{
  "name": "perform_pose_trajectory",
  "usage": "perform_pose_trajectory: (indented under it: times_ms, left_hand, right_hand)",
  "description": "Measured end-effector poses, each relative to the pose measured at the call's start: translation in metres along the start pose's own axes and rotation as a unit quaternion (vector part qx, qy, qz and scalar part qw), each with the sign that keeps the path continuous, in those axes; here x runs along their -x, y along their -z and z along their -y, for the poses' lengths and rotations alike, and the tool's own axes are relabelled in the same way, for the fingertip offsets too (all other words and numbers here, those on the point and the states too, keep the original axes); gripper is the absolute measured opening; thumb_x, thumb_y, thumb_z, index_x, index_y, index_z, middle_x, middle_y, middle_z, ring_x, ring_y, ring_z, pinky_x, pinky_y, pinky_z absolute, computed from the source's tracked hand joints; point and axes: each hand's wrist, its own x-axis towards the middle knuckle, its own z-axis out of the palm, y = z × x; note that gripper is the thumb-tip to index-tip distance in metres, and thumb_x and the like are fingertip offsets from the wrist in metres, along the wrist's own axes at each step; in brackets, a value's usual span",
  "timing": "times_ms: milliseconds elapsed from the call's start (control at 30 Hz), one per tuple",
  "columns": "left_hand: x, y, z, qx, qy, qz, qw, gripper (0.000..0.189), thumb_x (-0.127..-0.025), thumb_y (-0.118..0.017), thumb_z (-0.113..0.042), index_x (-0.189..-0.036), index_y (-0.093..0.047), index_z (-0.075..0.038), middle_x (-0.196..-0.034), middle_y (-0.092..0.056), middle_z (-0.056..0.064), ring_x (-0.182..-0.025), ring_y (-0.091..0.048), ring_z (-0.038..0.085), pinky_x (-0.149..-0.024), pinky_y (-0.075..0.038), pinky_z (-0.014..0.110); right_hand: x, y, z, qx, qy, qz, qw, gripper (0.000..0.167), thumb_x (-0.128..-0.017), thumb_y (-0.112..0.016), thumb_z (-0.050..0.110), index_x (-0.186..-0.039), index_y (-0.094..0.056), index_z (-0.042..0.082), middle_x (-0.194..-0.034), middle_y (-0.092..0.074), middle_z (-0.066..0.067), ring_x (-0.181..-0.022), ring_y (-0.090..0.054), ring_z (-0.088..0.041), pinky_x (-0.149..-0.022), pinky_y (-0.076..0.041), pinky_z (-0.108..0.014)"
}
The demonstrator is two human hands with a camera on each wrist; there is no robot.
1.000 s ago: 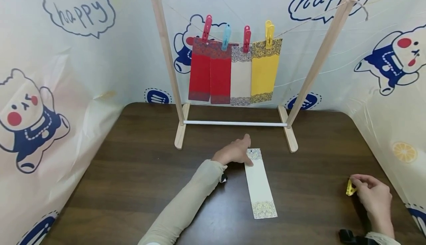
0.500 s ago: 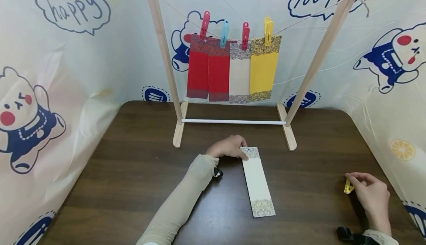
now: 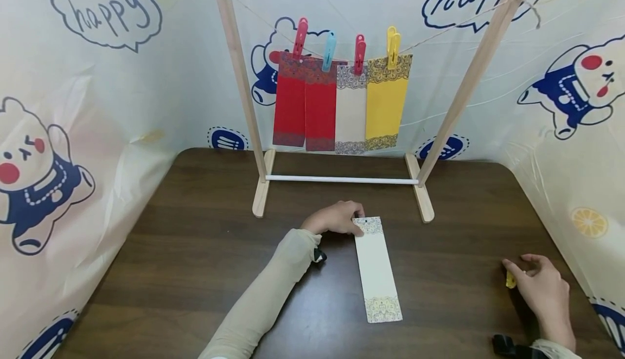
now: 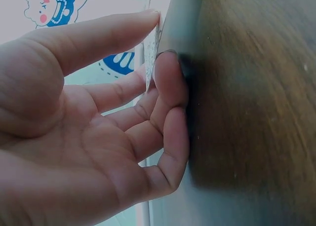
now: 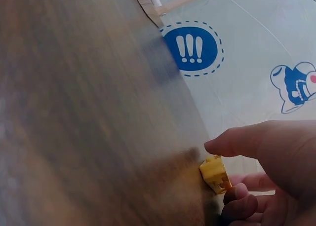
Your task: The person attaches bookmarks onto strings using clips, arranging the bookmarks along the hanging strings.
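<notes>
A long white bookmark [image 3: 377, 267] with lacy patterned ends lies on the table in front of the wooden stand. At its far left corner my left hand [image 3: 335, 217] pinches it. In the left wrist view the bookmark [image 4: 152, 53] shows edge-on, thumb on one face and curled fingers behind it. Over at the table's right side my right hand [image 3: 544, 294] holds a small yellow clothespin [image 3: 510, 280], mostly covered by the thumb in the head view. The right wrist view shows the clothespin [image 5: 216, 174] between thumb and fingers, close to the tabletop.
Behind the hands stands a wooden frame with a white crossbar [image 3: 342, 179] and a string between its posts. Clothespins hold two red bookmarks [image 3: 319, 109], one white [image 3: 351, 112] and one yellow [image 3: 387, 107] on the string. A printed sheet [image 3: 146, 88] lines the back and sides.
My left hand has drawn back slightly left, its thumb now at the bookmark's corner and its fingers more curled. My right thumb and forefinger have spread a little, and less of the clothespin shows.
</notes>
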Motion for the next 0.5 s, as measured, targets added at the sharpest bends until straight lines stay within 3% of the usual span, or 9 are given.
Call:
perform_pose_trajectory:
  times_ms: [300,500]
  left_hand:
    - [0.0018,0.0000,0.0023,0.005,-0.004,0.005,1.0000,0.033,-0.086,-0.078,-0.019,-0.113,-0.062,-0.009,-0.095,-0.061,0.001,-0.074,-0.053,0.012,-0.068,-0.045,0.025]
    - [0.0034,0.0011,0.0021,0.034,-0.011,0.016,0.9993,0.034,-0.085,-0.079,-0.020,-0.112,-0.061,-0.010,-0.091,-0.060,0.001,-0.073,-0.054,0.012,-0.068,-0.045,0.025]
  right_hand:
    - [-0.0007,0.0021,0.0031,-0.012,-0.025,-0.009,0.9996,0.061,-0.097,-0.059,0.041,-0.128,-0.051,-0.011,-0.084,-0.070,-0.024,-0.098,-0.056,-0.051,-0.098,-0.028,-0.063]
    - [0.0006,0.0026,0.0017,-0.015,-0.037,0.002,0.9992,0.064,-0.097,-0.058,0.044,-0.128,-0.051,-0.011,-0.085,-0.070,-0.024,-0.099,-0.055,-0.052,-0.099,-0.026,-0.064]
